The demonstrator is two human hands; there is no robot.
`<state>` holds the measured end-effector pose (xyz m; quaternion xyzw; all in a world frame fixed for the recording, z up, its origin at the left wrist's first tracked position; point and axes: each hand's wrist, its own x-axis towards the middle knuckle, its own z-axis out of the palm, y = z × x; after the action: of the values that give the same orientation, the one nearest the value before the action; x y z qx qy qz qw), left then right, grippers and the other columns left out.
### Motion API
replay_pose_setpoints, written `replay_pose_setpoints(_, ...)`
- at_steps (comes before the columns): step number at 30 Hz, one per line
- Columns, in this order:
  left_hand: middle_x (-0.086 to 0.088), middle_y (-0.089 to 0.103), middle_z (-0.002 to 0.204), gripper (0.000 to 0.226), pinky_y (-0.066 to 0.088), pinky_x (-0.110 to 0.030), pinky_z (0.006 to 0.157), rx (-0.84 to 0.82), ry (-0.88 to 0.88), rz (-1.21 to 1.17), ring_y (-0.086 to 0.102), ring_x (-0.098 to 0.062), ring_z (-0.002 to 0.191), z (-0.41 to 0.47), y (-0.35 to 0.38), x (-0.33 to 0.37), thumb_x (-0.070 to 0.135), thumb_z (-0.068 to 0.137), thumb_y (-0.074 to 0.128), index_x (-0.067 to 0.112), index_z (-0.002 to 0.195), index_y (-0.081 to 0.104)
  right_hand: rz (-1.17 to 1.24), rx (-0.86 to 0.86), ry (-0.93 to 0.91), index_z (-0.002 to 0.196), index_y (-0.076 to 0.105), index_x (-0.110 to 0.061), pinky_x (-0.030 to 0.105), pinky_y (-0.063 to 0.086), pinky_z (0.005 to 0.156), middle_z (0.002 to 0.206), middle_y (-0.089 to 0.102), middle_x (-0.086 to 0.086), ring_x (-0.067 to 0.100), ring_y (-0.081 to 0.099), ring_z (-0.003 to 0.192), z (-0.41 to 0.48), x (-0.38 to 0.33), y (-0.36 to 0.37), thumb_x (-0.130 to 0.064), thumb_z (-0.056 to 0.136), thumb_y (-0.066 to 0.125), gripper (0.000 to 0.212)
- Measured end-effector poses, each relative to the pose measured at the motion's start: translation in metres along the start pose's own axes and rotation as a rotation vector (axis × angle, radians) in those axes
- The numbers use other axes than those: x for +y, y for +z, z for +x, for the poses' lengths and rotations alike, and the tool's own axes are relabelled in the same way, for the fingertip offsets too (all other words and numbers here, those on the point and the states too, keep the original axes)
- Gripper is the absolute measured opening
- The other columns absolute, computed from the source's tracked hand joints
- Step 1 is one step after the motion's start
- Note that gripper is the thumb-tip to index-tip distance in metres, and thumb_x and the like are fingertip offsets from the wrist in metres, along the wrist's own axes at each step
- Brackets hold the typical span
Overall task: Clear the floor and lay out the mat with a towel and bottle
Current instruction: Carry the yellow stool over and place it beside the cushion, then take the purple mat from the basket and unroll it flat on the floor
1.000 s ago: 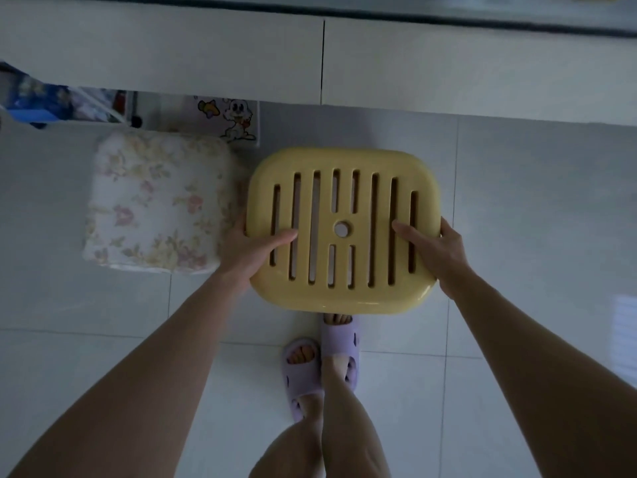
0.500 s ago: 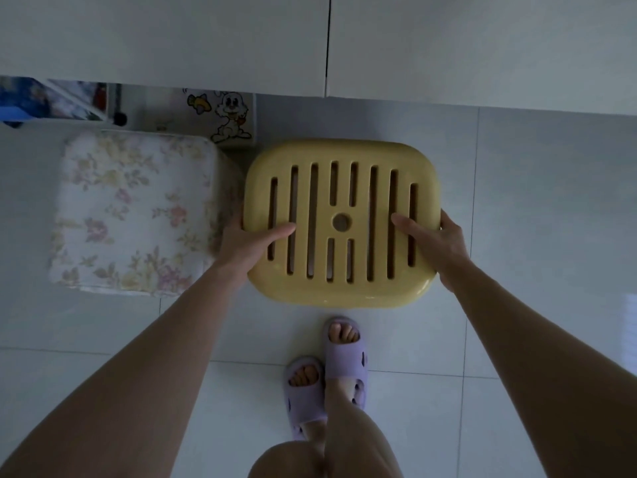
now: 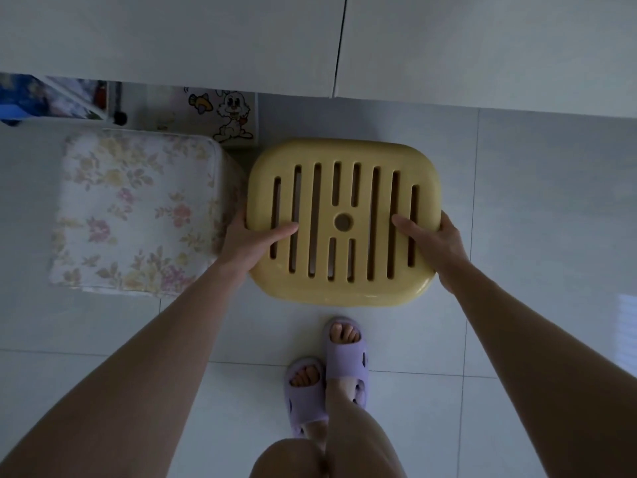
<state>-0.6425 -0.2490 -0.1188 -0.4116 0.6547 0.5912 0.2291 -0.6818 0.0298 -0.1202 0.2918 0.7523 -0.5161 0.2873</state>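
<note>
yellow stool (image 3: 344, 222), slatted plastic seat with a round hole at the middle, gripped at both side edges. left hand (image 3: 246, 243) clamped on the left edge, thumb laid over the slats, fingers curled under out of sight. right hand (image 3: 436, 248) clamped on the right edge the same way, thumb on top. whether lifted or resting on the tiled floor (image 3: 534, 208) cannot be told from above. just beside the stool's left edge, a floral cushioned stool (image 3: 138, 208), pale cloth with pink and yellow flowers, close to touching or touching the left hand's back. behind that, against the white cabinet (image 3: 172, 36), a panel with a cartoon rabbit sticker (image 3: 232, 115) and a small fish-like figure beside it; no readable writing anywhere. colourful clutter at the far left corner, too blurred to name. near the stool's front edge, two feet in purple slippers (image 3: 327, 370), one ahead of the other. dim light throughout.
</note>
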Motion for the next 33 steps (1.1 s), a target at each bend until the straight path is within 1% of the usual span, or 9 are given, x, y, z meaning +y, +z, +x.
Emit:
replay_pose_setpoints(5,0.005,0.045,0.143,0.129,0.038,-0.052,0.106,-0.041,0.015,0.05,0.044,-0.02,0.131,-0.027,-0.006,0.013,0.065,0.034,0.086,0.04,0.145,0.025,0.002,0.03,0.027,0.148,0.026,-0.025,0.05,0.047,0.098,0.135,0.052,0.006,0.029,0.054,0.119,-0.031,-0.009,0.0,-0.051,0.069,0.077,0.098)
replay_pose_setpoints(8,0.004,0.035,0.152,0.139,0.033,-0.051,0.111,-0.078,0.007,0.026,0.036,-0.018,0.137,-0.057,-0.011,0.028,0.066,0.029,0.087,0.041,0.147,0.017,0.048,0.044,0.034,0.152,0.019,-0.023,0.047,0.04,0.107,0.147,0.042,0.01,0.03,0.047,0.13,-0.063,-0.024,-0.008,-0.047,0.073,0.077,0.101)
replay_pose_setpoints(12,-0.003,0.035,0.152,0.144,0.032,-0.05,0.111,-0.117,0.031,0.018,0.038,-0.019,0.136,-0.116,-0.015,0.066,0.065,0.027,0.088,0.037,0.148,0.016,0.069,0.044,0.021,0.149,0.03,-0.025,0.049,0.037,0.109,0.147,0.042,0.012,0.028,0.044,0.131,-0.119,-0.061,-0.026,-0.052,0.072,0.076,0.094)
replay_pose_setpoints(18,-0.003,0.046,0.143,0.11,0.038,-0.047,0.106,-0.184,0.122,0.035,0.048,-0.02,0.124,-0.239,-0.019,0.14,0.061,0.054,0.079,0.027,0.146,0.03,0.08,0.042,-0.073,0.133,0.055,-0.025,0.049,0.046,0.1,0.123,0.064,0.006,0.024,0.06,0.111,-0.225,-0.13,-0.073,-0.07,0.062,0.066,0.085)
replay_pose_setpoints(22,0.0,0.054,0.131,0.074,0.042,-0.037,0.091,-0.223,0.277,0.074,0.051,-0.014,0.11,-0.328,-0.013,0.201,0.045,0.078,0.071,0.024,0.141,0.039,0.163,0.078,-0.147,0.133,0.054,-0.021,0.037,0.05,0.084,0.124,0.063,0.005,0.024,0.062,0.105,-0.305,-0.184,-0.127,-0.048,0.085,0.063,0.055)
replay_pose_setpoints(26,0.007,0.061,0.114,0.06,0.046,-0.039,0.093,-0.255,0.396,0.088,0.057,-0.011,0.104,-0.419,0.004,0.259,0.045,0.08,0.07,0.025,0.132,0.049,0.263,0.145,-0.274,0.132,0.056,-0.022,0.035,0.049,0.083,0.121,0.062,0.004,0.022,0.063,0.103,-0.384,-0.225,-0.18,-0.046,0.089,0.06,0.049)
replay_pose_setpoints(28,0.003,0.062,0.115,0.053,0.046,-0.043,0.097,-0.284,0.464,0.117,0.058,-0.013,0.106,-0.461,0.015,0.282,0.044,0.08,0.07,0.026,0.127,0.053,0.311,0.185,-0.329,0.131,0.056,-0.021,0.034,0.049,0.081,0.119,0.063,0.003,0.021,0.063,0.102,-0.422,-0.241,-0.206,-0.044,0.091,0.058,0.046)
replay_pose_setpoints(31,0.003,0.062,0.116,0.058,0.046,-0.044,0.097,-0.367,0.588,0.15,0.057,-0.016,0.111,-0.528,0.036,0.313,0.048,0.079,0.069,0.024,0.128,0.051,0.39,0.276,-0.426,0.127,0.059,-0.018,0.037,0.05,0.084,0.112,0.065,0.003,0.02,0.065,0.096,-0.481,-0.258,-0.25,-0.038,0.092,0.058,0.04)
replay_pose_setpoints(33,0.005,0.062,0.115,0.064,0.049,-0.044,0.093,-0.411,0.654,0.17,0.058,-0.016,0.111,-0.56,0.048,0.328,0.056,0.069,0.07,0.027,0.124,0.053,0.408,0.308,-0.477,0.125,0.06,-0.018,0.038,0.05,0.087,0.106,0.066,-0.002,0.019,0.065,0.095,-0.507,-0.266,-0.271,-0.038,0.092,0.058,0.039)
